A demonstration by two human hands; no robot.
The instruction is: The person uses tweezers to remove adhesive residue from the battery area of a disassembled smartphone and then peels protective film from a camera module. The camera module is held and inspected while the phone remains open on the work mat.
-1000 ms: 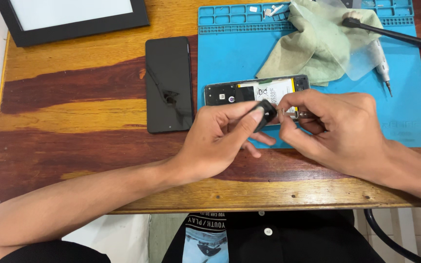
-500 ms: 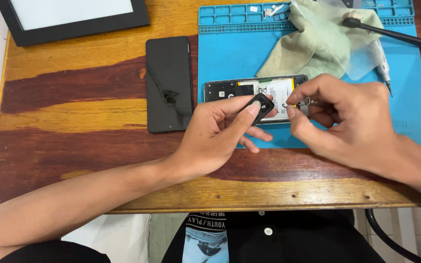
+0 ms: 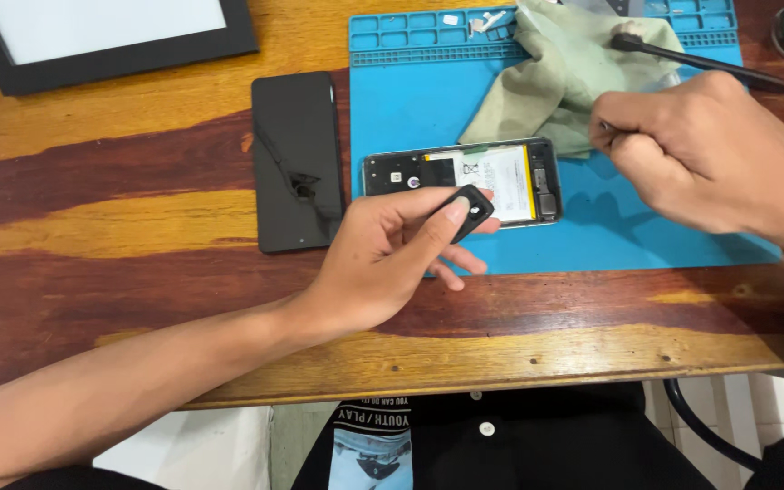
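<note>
My left hand (image 3: 383, 263) pinches a small black cover (image 3: 469, 210) just above the opened phone (image 3: 465, 174), whose long axis runs along the counter's front edge; my right hand (image 3: 700, 150), fisted, is farther off.

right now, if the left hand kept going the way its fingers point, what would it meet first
Most likely the opened phone: the left hand, pinching a small black part, points up and right at it. Height above it is unclear.

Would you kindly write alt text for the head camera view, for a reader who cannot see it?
A left hand pinches a small black part over an opened phone on a blue mat, while the right hand is closed in a fist beside a green cloth. A black phone cover lies on the wooden table.
</note>
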